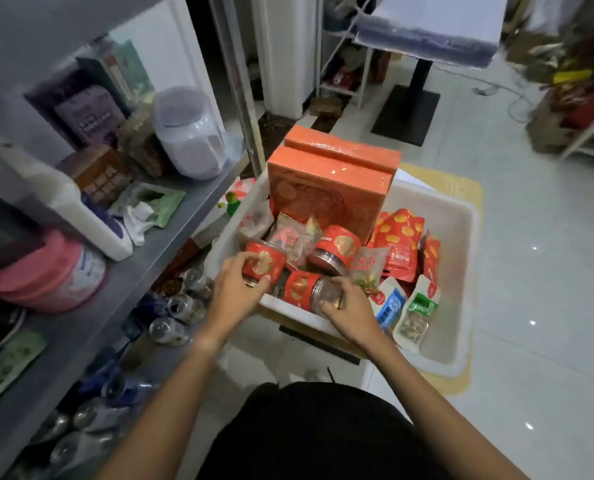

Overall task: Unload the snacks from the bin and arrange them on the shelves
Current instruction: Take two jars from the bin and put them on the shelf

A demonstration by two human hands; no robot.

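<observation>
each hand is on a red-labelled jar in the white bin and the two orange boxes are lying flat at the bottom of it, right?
Not quite. The head view shows the two orange boxes standing on edge at the far end of the white bin, not flat. The rest holds: the left hand and right hand each grip a red-labelled jar.

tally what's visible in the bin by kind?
Orange boxes: 2
Red-label jars: 3, one held by the left hand, one by the right hand, one lying free
Red pouches with yellow dots: 2 at least
Clear packets: about 3
White packets: 2
Total: about 12 visible in the white bin; more may lie underneath.
</observation>
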